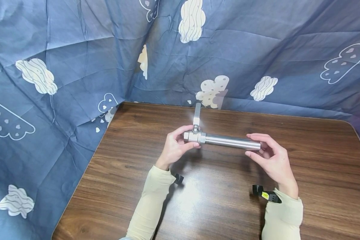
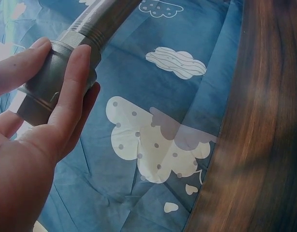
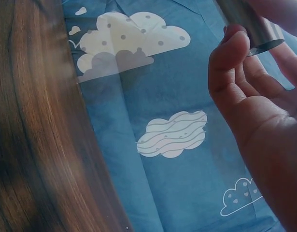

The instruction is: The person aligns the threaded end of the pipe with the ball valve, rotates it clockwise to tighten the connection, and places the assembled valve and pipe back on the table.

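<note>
- left hand (image 1: 175,146) raised, fingers (image 2: 71,92) and thumb curled in a grip
- right hand (image 1: 273,158) raised, palm up, fingertips pinching
- both forearms in cream sleeves, angled inward

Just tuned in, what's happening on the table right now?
A person holds a metal valve-and-pipe assembly level above the wooden table. The left hand grips the valve body, its lever handle pointing away from the person. The right hand pinches the free end of the steel pipe threaded into the valve.
</note>
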Action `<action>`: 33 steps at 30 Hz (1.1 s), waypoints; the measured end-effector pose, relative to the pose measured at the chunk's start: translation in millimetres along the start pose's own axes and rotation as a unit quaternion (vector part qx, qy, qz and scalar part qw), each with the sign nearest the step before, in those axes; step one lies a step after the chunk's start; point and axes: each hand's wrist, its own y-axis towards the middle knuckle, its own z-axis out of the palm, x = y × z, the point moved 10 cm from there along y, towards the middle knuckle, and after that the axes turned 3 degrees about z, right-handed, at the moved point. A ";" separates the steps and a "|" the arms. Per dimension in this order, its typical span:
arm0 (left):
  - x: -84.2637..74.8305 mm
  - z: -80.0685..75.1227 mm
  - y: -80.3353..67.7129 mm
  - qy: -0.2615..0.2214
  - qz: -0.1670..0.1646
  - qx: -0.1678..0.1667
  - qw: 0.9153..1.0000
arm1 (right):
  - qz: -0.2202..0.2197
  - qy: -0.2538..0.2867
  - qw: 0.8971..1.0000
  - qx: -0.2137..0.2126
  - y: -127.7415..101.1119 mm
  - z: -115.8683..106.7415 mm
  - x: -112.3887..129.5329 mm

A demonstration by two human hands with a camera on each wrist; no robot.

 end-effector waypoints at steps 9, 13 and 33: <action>-0.8 0.2 -0.1 -0.013 0.000 0.000 1.000 | -0.016 -0.014 1.000 -0.003 -0.7 0.0 1.7; -0.4 0.2 -0.2 -0.016 -0.002 0.000 1.000 | -0.014 -0.027 0.999 -0.008 -1.2 -0.4 0.9; -0.3 -0.7 -0.7 -0.005 -0.010 -0.001 1.000 | -0.004 -0.009 1.000 -0.006 -2.7 -1.3 0.7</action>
